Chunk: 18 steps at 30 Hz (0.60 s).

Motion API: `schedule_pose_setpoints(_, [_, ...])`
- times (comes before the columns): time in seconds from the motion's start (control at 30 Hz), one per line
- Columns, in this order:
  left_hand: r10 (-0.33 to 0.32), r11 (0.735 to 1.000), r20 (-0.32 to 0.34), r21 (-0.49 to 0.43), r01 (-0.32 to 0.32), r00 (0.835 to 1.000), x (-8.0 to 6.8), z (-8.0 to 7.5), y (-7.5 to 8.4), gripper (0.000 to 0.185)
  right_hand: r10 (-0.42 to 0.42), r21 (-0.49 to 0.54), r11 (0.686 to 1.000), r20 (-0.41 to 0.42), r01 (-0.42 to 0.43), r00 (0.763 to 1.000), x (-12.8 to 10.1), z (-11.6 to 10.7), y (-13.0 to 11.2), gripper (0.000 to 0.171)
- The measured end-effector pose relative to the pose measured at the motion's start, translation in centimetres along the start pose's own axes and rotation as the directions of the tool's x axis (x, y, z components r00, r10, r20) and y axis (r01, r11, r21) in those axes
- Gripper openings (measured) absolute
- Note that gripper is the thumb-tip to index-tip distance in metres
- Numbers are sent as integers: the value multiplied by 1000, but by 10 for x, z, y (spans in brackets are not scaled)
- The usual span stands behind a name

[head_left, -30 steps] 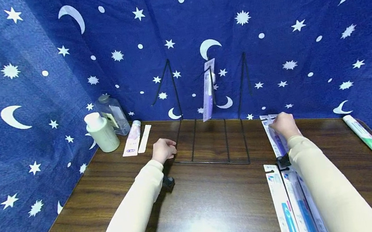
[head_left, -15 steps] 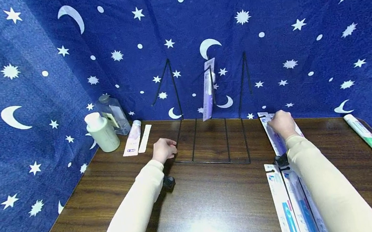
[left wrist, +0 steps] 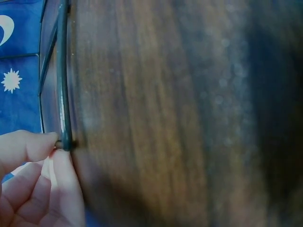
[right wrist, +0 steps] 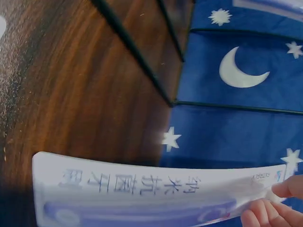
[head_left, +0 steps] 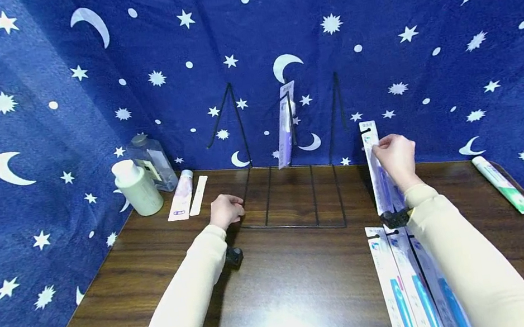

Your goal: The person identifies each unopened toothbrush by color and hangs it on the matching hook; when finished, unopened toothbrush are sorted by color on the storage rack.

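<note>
My right hand pinches the upper part of a packaged toothbrush. It stands nearly upright at the table's back right; in the right wrist view its white card with purple print stretches toward the fingers. Under that forearm, another purple toothbrush pack partly shows. My left hand grips the front left corner of a black wire rack, thumb and finger on the wire end in the left wrist view. One purple toothbrush pack hangs on the rack's middle hook.
Several blue toothbrush packs lie at the front right, partly under the right sleeve. At the left stand a pale green bottle and a clear bottle, beside a pink tube and white strip. A toothpaste tube lies far right.
The right hand has lifted the top end of a toothbrush pack from the table and tilted it up. My left hand keeps its grip on the rack. The head view has shifted slightly.
</note>
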<state>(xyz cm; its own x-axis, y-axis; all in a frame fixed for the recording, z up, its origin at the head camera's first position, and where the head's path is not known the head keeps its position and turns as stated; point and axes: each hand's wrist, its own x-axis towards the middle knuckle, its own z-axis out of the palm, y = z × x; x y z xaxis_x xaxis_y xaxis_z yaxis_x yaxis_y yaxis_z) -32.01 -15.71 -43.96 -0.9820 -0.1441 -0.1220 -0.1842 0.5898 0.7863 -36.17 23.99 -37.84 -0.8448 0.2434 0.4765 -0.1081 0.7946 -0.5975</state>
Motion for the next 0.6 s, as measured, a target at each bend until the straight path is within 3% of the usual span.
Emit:
schedule_pose_setpoints(0.23, [-28, 1000, 14, -11, 28, 1000, 2, 1, -2, 32, 46, 38, 998, -79, -43, 996, -7, -27, -16, 20])
schedule_pose_setpoints(0.6, [-7, 1000, 20, -28, 8, 1000, -1, -3, 3, 33, -10, 160, 986, -171, 38, 985, -31, -60, -49, 16])
